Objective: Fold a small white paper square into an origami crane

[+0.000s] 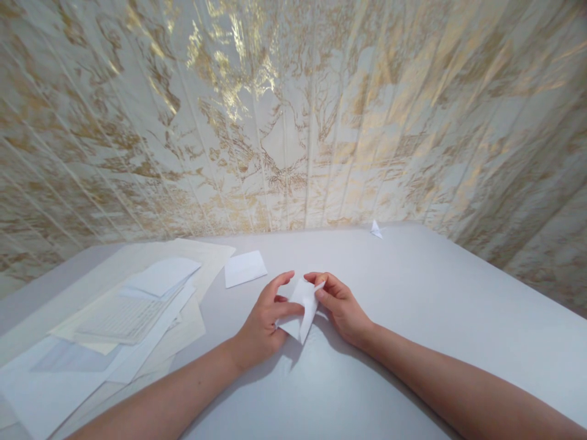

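Observation:
A small folded piece of white paper is between my two hands, just over the table. My left hand grips its left side, thumb underneath and out of sight; one finger presses on the paper's face while the index finger is raised off it. On the other side, my right hand pinches the upper right edge between thumb and fingers, where a narrow flap stands up. The paper's lower end comes to a point facing me. Part of its left edge is hidden by my left fingers.
Loose papers, some with writing, lie overlapping on the left of the white table. A folded white sheet sits beyond my left hand. Near the back edge stands a small folded paper figure. A gold-patterned curtain hangs behind.

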Available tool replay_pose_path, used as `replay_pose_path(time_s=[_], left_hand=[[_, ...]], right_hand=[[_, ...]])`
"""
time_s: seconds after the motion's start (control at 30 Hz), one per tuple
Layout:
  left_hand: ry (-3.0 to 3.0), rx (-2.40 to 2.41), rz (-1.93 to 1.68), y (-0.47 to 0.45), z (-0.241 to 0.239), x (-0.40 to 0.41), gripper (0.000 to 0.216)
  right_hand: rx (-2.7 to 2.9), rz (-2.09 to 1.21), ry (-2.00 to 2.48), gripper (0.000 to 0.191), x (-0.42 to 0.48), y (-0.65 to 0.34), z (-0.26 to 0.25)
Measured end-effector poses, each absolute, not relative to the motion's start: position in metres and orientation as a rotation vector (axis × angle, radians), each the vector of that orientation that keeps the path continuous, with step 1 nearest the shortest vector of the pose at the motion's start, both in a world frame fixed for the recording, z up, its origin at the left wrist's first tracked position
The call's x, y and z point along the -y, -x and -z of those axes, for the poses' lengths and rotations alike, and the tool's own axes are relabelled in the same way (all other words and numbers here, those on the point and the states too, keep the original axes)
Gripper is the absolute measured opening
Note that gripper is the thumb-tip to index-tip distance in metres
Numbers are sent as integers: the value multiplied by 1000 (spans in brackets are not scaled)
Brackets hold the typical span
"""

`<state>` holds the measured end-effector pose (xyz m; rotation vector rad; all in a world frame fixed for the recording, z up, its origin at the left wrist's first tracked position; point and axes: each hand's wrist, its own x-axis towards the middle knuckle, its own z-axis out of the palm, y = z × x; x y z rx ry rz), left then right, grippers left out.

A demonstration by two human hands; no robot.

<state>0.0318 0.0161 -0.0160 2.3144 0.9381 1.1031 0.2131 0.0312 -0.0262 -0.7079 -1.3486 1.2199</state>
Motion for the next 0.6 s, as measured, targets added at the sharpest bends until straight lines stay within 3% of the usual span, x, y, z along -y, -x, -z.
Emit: replay_pose_path(time_s=[0.1, 0.23, 0.47, 0.6], left_hand=[[-2472, -1001, -1204, -27, 14, -19, 41], [-2830, -1019, -1229, -19, 5, -25, 34], [-3271, -864, -1110, -14, -3, -26, 22], [-3243, -941, -815, -19, 2, -20, 18]], right_hand=[[1294, -1293, 660, 19, -32, -213, 25], [1382, -1230, 669, 18, -33, -218, 20], [2107, -380, 746, 29, -34, -232, 11], [2445, -211, 594, 29, -29, -235, 8]])
